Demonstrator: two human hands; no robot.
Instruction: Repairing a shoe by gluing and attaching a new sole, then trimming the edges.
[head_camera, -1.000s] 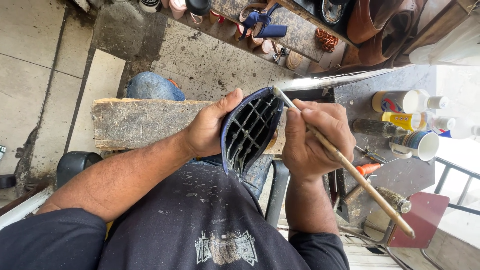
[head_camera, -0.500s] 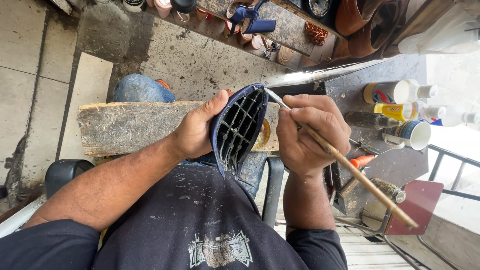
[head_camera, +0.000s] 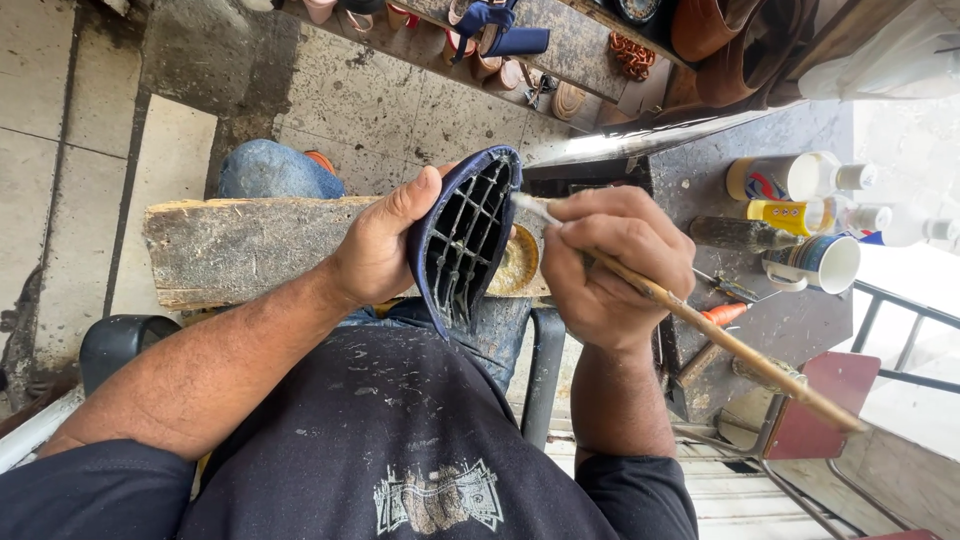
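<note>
My left hand (head_camera: 385, 240) grips a dark blue shoe sole (head_camera: 465, 235) on edge, its gridded inner side turned toward my right hand. My right hand (head_camera: 612, 268) holds a long wooden-handled brush (head_camera: 720, 338), whose pale tip touches the sole's upper rim. Behind the sole, a small round tin of yellowish glue (head_camera: 515, 265) sits on a rough wooden plank (head_camera: 245, 250) that lies across my lap.
To the right, a dark workbench (head_camera: 760, 130) holds bottles (head_camera: 790, 178), a yellow bottle (head_camera: 795, 215), a mug (head_camera: 820, 263) and an orange-handled tool (head_camera: 722, 313). Shoes and sandals (head_camera: 495, 40) lie on a concrete ledge above. A black stool seat (head_camera: 120, 340) is at left.
The sole has turned more edge-on and shifted slightly with my left hand. The brush tip has moved along the sole's upper rim.
</note>
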